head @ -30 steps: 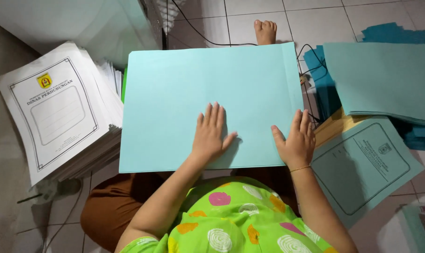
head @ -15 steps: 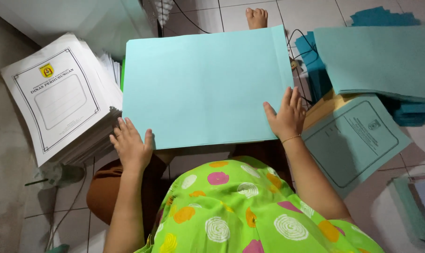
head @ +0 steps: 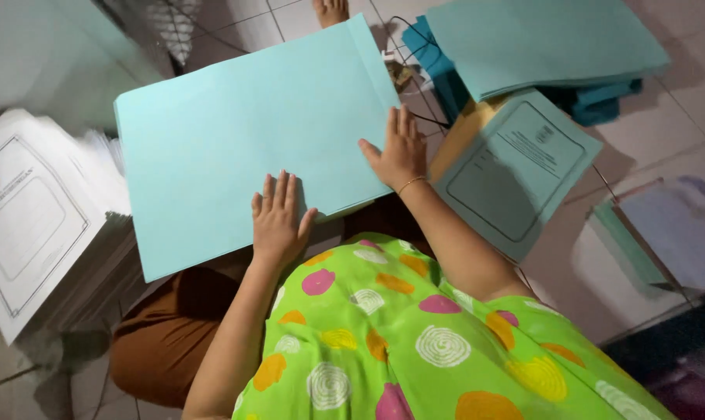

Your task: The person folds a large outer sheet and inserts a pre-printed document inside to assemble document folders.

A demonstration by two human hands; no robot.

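Head view, only cam I've got: I'm sitting on the tiled floor (head: 663,148) w/ a big light-blue folder sheet (head: 243,140) lying flat across my lap, tilted a bit, far edge up near my foot (head: 330,9). My left hand (head: 278,218) lies flat on the sheet's near edge, fingers (head: 281,188) straight and close together, palm down, pinching nothing. My right hand (head: 399,152) presses on the sheet's right edge, fingers slightly spread, also flat, no grip. So the sheet looks laid out and held down, but as far as I can judge it isn't creased yet, so the folding or smoothing part looks undone. To my left, just beside the sheet, a thick pile of white printed forms (head: 33,218). To my right, a printed blue-grey folder cover (head: 516,167) on the floor near my wrist, and beyond it a stack of plain blue folders (head: 539,43) on darker blue ones. Which pile is finished vs. waiting, can't tell. A black cable (head: 430,120) runs under the right-side stuff.
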